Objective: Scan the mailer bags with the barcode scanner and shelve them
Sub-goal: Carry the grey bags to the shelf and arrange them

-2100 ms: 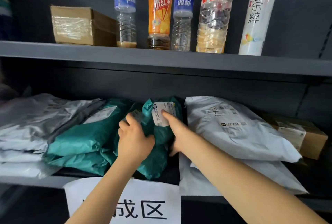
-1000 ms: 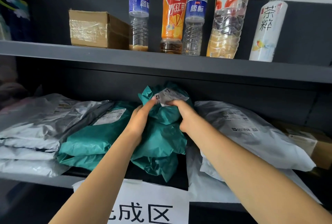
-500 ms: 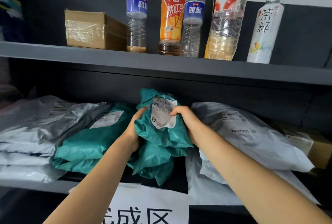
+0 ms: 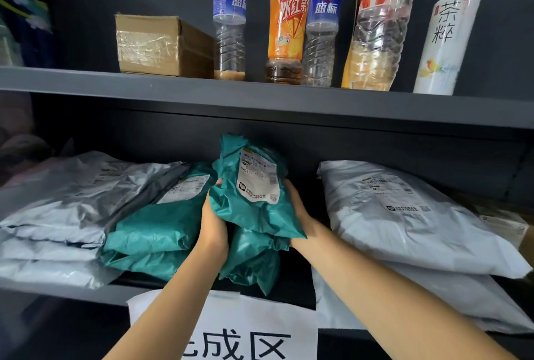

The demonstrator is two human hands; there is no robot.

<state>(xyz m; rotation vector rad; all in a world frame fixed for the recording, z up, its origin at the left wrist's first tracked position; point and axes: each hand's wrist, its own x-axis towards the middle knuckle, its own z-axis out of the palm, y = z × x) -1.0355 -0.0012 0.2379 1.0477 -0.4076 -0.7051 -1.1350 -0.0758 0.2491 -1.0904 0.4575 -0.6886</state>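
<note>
A teal mailer bag [image 4: 254, 209] with a white shipping label [image 4: 258, 177] stands upright in the middle of the lower shelf [image 4: 72, 290]. My left hand [image 4: 212, 223] grips its left side and my right hand [image 4: 297, 206] grips its right side. Another teal bag [image 4: 251, 261] lies under it. Teal mailer bags [image 4: 153, 229] lie stacked just to the left, next to grey ones [image 4: 57, 200]. White mailer bags [image 4: 404, 215] are piled to the right. No barcode scanner is in view.
A white paper sign [image 4: 231, 330] with black characters hangs on the lower shelf's front edge. The upper shelf [image 4: 260, 99] carries a taped cardboard box [image 4: 161, 44] and several drink bottles [image 4: 289, 27]. A small cardboard box [image 4: 508, 223] sits at the far right.
Both hands lifted the teal bag from lying flat, turned it so its label faces me, and now hold it upright, slightly lower than half a second ago.
</note>
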